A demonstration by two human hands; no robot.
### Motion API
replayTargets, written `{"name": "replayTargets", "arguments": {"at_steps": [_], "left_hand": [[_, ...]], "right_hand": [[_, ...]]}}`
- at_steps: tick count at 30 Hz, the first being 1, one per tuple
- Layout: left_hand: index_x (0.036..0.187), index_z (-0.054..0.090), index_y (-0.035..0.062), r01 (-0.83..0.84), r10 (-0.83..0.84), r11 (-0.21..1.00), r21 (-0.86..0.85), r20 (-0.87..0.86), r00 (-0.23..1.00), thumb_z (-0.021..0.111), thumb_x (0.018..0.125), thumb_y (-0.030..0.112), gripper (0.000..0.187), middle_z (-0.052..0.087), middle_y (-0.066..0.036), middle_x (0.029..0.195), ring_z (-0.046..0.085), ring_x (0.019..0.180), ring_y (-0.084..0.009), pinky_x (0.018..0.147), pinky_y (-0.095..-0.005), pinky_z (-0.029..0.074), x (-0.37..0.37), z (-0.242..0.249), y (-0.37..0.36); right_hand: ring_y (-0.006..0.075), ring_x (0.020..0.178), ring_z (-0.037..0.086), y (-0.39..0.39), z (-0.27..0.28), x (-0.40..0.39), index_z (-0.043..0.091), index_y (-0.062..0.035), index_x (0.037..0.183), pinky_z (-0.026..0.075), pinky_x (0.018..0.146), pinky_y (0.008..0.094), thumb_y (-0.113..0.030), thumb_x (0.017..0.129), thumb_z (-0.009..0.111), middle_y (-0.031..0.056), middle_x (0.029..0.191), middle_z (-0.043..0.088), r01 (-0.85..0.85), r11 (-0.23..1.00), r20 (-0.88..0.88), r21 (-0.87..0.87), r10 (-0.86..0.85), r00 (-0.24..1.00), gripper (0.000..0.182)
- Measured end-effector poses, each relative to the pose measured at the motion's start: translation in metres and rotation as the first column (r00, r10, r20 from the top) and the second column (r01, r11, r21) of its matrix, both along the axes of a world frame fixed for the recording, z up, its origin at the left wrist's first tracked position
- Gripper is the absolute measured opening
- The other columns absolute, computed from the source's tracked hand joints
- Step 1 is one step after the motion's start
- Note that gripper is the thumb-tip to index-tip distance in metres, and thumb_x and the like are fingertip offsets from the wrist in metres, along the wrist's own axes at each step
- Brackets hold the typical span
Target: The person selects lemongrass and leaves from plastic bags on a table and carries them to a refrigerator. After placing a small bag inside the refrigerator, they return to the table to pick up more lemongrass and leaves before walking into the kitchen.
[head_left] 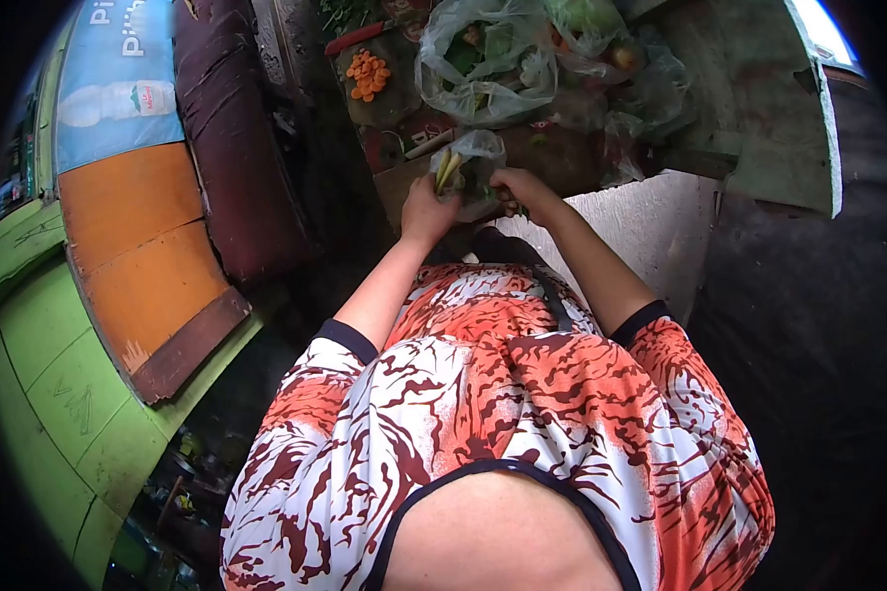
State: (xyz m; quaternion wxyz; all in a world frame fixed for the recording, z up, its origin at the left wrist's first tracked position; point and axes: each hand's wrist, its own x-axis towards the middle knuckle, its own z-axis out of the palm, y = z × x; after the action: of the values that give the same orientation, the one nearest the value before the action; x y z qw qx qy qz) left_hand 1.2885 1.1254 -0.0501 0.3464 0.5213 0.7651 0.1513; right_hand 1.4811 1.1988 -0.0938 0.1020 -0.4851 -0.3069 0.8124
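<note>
My left hand [431, 209] is closed around slim, pale yellow baby corn [448, 169], whose tapered tips point up and away from me. Right beside it, a small clear plastic bag [481, 146] spreads between my two hands near the table's front edge. My right hand [522, 194] is curled into a fist at the bag's right side; its fingers hide what they grip, and a bit of dark green shows below them. Just beyond my left hand lies a narrow pale strip [429, 144].
Sliced orange carrots [368, 76] sit in a pile at the table's back left. A large clear bag of vegetables [485, 61] lies at the back middle, with more plastic bags to its right. A dark padded bench [237, 128] stands on the left.
</note>
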Motion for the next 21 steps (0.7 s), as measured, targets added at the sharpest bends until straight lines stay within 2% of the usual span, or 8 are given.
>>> {"name": "replayTargets", "arguments": {"at_steps": [2, 5, 9, 10, 11, 14, 17, 21], "left_hand": [[0.108, 0.058, 0.0033, -0.166, 0.169, 0.981, 0.102, -0.031, 0.985, 0.071, 0.074, 0.034, 0.048, 0.060, -0.022, 0.103, 0.057, 0.104, -0.0374, 0.085, -0.0444, 0.046, 0.008, 0.005, 0.008], [0.114, 0.057, 0.0029, -0.212, 0.236, 0.967, 0.140, -0.185, 0.954, 0.072, 0.074, 0.042, 0.058, 0.059, -0.022, 0.104, 0.058, 0.103, -0.0366, 0.084, -0.0442, 0.047, 0.012, 0.008, 0.028], [0.115, 0.058, 0.0007, -0.009, 0.034, 0.992, 0.128, -0.192, 0.981, 0.070, 0.075, 0.038, 0.056, 0.062, -0.022, 0.101, 0.061, 0.097, -0.0352, 0.081, -0.0414, 0.048, -0.024, -0.020, 0.036], [0.116, 0.060, 0.0034, -0.027, 0.027, 1.000, 0.012, -0.051, 0.998, 0.068, 0.074, 0.032, 0.052, 0.064, -0.021, 0.102, 0.062, 0.097, -0.0350, 0.082, -0.0417, 0.048, -0.030, -0.019, 0.042], [0.117, 0.062, 0.0061, -0.027, 0.037, 0.994, -0.109, 0.089, 0.995, 0.066, 0.073, 0.027, 0.049, 0.066, -0.020, 0.104, 0.063, 0.097, -0.0348, 0.083, -0.0420, 0.049, -0.033, -0.019, 0.046], [0.113, 0.064, 0.0051, -0.052, 0.077, 0.990, -0.131, 0.194, 0.978, 0.062, 0.073, 0.023, 0.044, 0.068, -0.021, 0.099, 0.065, 0.094, -0.0346, 0.084, -0.0409, 0.048, -0.040, -0.013, 0.046], [0.117, 0.062, 0.0056, -0.044, 0.060, 0.996, -0.071, 0.242, 0.968, 0.063, 0.072, 0.024, 0.048, 0.067, -0.022, 0.102, 0.064, 0.096, -0.0348, 0.083, -0.0409, 0.049, -0.046, -0.028, 0.045], [0.122, 0.060, 0.0080, -0.048, 0.060, 0.990, -0.131, 0.093, 0.994, 0.062, 0.073, 0.026, 0.053, 0.066, -0.022, 0.102, 0.064, 0.098, -0.0343, 0.083, -0.0406, 0.049, -0.039, -0.025, 0.043]], "right_hand": [[0.0108, 0.047, 0.041, 0.005, 0.003, 0.007, 0.054, -0.0113, 0.081, 0.040, 0.045, 0.0276, -0.024, 0.083, 0.056, -0.0025, 0.061, 0.043, -0.003, 0.997, -0.040, -0.075, 0.000, 0.999, 0.013], [0.0119, 0.052, 0.052, 0.009, 0.008, 0.010, 0.054, -0.0107, 0.083, 0.047, 0.049, 0.0264, -0.024, 0.084, 0.058, -0.0008, 0.065, 0.051, 0.091, 0.983, -0.044, -0.159, -0.099, 0.994, 0.014], [0.0151, 0.066, 0.063, -0.007, 0.005, 0.001, 0.057, -0.0086, 0.088, 0.052, 0.054, 0.0263, -0.022, 0.086, 0.058, 0.0038, 0.074, 0.061, 0.139, 0.981, -0.104, -0.134, -0.153, 0.983, 0.014], [0.0166, 0.070, 0.065, -0.008, 0.007, -0.001, 0.059, -0.0071, 0.088, 0.052, 0.053, 0.0270, -0.021, 0.086, 0.058, 0.0056, 0.077, 0.062, 0.132, 0.988, -0.111, -0.078, -0.141, 0.984, 0.014], [0.0166, 0.070, 0.065, -0.008, 0.008, -0.003, 0.059, -0.0071, 0.088, 0.052, 0.053, 0.0270, -0.021, 0.086, 0.058, 0.0056, 0.077, 0.062, 0.139, 0.987, -0.110, -0.079, -0.147, 0.983, 0.014], [0.0156, 0.072, 0.063, -0.009, 0.013, -0.015, 0.062, -0.0050, 0.091, 0.051, 0.059, 0.0267, -0.017, 0.085, 0.057, 0.0059, 0.079, 0.062, 0.118, 0.993, -0.178, -0.017, -0.119, 0.977, 0.014], [0.0145, 0.074, 0.060, -0.004, 0.011, -0.026, 0.065, -0.0038, 0.092, 0.048, 0.065, 0.0254, -0.014, 0.085, 0.056, 0.0062, 0.081, 0.062, 0.089, 0.990, -0.052, 0.107, -0.084, 0.995, 0.016], [0.0146, 0.073, 0.056, -0.013, -0.003, -0.043, 0.067, -0.0035, 0.093, 0.045, 0.067, 0.0273, -0.012, 0.083, 0.057, 0.0053, 0.081, 0.062, 0.111, 0.984, 0.027, 0.137, -0.116, 0.993, 0.016]]}}
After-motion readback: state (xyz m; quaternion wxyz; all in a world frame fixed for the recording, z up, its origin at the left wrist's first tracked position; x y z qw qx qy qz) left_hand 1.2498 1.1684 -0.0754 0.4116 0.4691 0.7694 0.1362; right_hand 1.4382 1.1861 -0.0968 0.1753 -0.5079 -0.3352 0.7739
